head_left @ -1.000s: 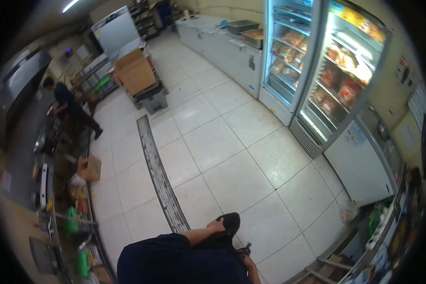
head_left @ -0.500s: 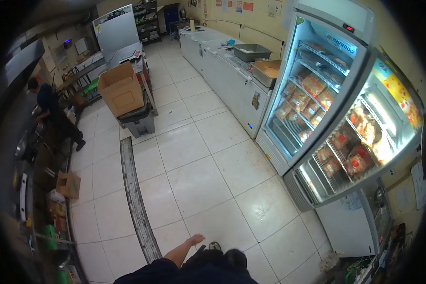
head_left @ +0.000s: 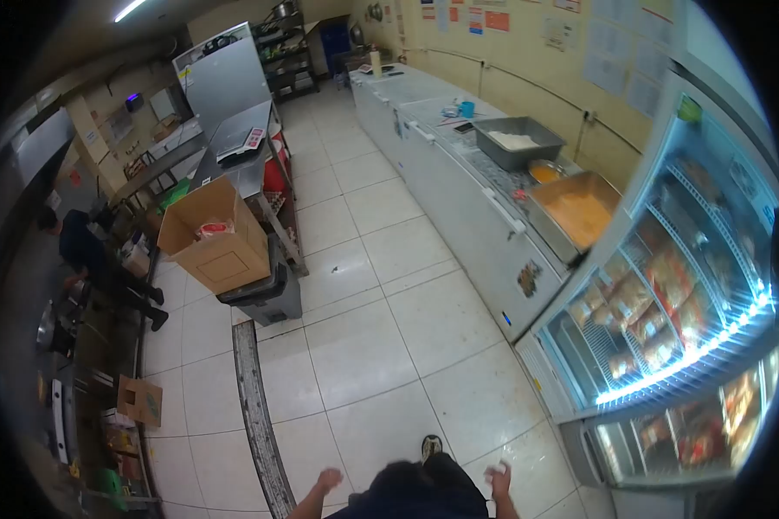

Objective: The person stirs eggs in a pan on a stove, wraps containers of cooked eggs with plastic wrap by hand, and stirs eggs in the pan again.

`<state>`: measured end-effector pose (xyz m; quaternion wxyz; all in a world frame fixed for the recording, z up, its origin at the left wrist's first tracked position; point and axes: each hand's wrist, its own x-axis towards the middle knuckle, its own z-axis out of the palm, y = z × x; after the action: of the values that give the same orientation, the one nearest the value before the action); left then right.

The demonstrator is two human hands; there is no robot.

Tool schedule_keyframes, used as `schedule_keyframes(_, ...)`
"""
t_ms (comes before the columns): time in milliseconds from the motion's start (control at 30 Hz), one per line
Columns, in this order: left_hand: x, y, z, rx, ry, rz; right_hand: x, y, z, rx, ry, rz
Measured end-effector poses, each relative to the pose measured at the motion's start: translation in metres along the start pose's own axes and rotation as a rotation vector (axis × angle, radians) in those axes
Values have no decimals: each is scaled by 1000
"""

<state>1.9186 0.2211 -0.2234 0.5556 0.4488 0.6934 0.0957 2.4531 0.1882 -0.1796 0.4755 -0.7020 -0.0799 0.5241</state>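
Observation:
My left hand (head_left: 329, 479) hangs low in front of me at the bottom of the view, beside the grated floor drain. Its fingers are loosely bent and nothing shows in it. To the right of my body, my right hand (head_left: 498, 477) is raised with its fingers apart, holding nothing. Neither hand touches anything. One of my shoes (head_left: 431, 446) shows on the tiled floor between them. On the white chest freezer (head_left: 463, 186) ahead to the right stand a grey tub (head_left: 512, 157) with white powder, a bowl (head_left: 546, 171) of orange-yellow contents and a metal tray (head_left: 571, 212) with an orange-brown layer.
Lit glass-door fridges (head_left: 666, 277) with packed food stand close on my right. A cardboard box (head_left: 221, 251) sits on a grey bin (head_left: 273, 298) ahead left, beside a metal table (head_left: 255, 130). A floor drain (head_left: 255, 406) runs on my left. Another person (head_left: 95, 251) stands at the far-left counter.
I have moved forward, so the bin, box and chest freezer are nearer and the fridges have shifted right. My right hand has come into view; the other person is still at the counter.

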Motion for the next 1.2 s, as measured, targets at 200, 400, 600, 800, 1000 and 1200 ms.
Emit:
schedule_keyframes(200, 112, 137, -46, 140, -288, -116, 241, -316, 242, -343, -218, -359)
schedule_keyframes(400, 368, 348, -176, 207, -407, 83, 391, -377, 436, -426, -677, -286)
schedule_keyframes(600, 538, 485, -330, 708, -664, 295, 384, -455, 619, -494, -763, 408)
schedule_keyframes(800, 717, 623, -475, 117, -547, 478, 545, -558, 796, -276, -580, 371)
schedule_keyframes(1000, 869, 750, -573, -639, -266, -134, 739, -731, 1006, -419, -632, 46)
schedule_keyframes(1200, 1103, 852, -667, -1542, -132, -254, 910, -1054, 1403, -436, -837, -619)
